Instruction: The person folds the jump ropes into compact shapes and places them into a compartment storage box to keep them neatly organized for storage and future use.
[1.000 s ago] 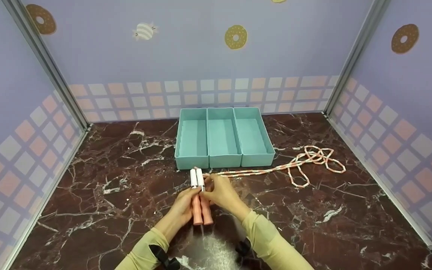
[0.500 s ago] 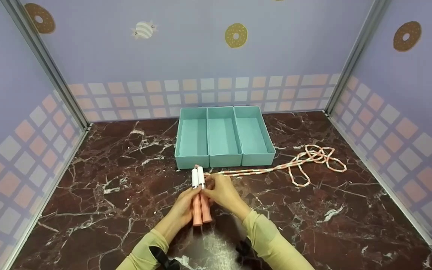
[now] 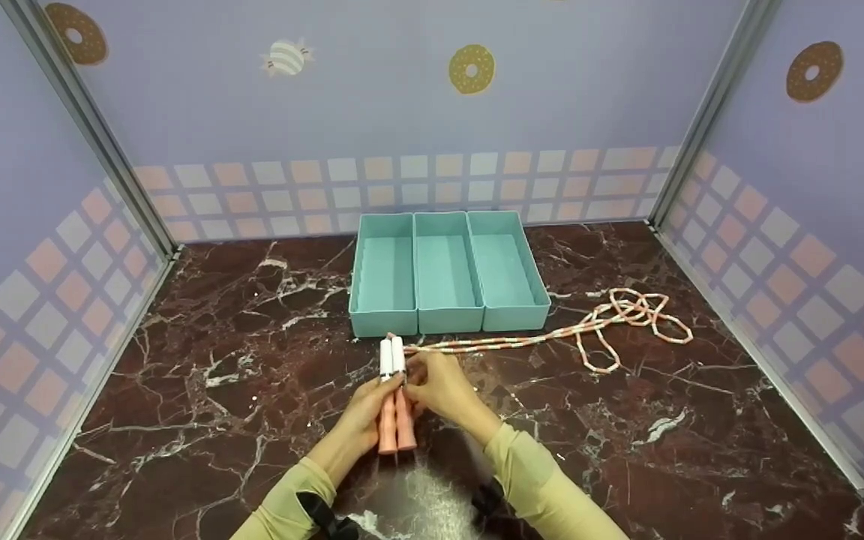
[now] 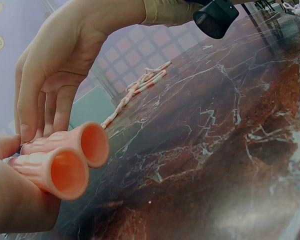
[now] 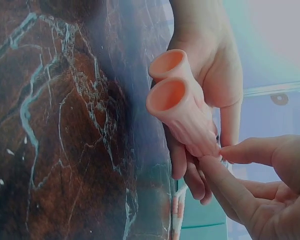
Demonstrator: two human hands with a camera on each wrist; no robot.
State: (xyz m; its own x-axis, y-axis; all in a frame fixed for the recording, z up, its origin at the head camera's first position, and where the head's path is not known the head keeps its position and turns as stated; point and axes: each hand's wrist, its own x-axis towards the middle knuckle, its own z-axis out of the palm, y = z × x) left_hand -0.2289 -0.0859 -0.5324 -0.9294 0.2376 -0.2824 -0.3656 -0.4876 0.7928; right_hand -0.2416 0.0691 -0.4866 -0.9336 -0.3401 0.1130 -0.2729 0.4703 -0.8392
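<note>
Two jump rope handles, orange-pink with white upper ends, lie side by side in my hands in the head view. My left hand (image 3: pixel 363 411) holds both jump rope handles (image 3: pixel 388 427) from the left, its thumb across them. From the right, my right hand (image 3: pixel 443 386) pinches the nearer handle where the white and pink parts meet; in the right wrist view its thumb and fingertip (image 5: pixel 230 152) grip there. The hollow ends of the handles (image 5: pixel 171 95) face the camera. The beaded rope (image 3: pixel 514 343), pink and white, runs off to the right and ends in loose loops on the table.
Behind the hands stand three light-teal bins (image 3: pixel 451 321) side by side, with nothing in them. The dark red marbled table (image 3: pixel 214 420) is walled at the back and sides by patterned lilac panels (image 3: pixel 372 90).
The handles have shifted and tilted slightly between the hands, with their lower ends now a little further left. Both hands keep nearly the same grip, and the rope loops stay put.
</note>
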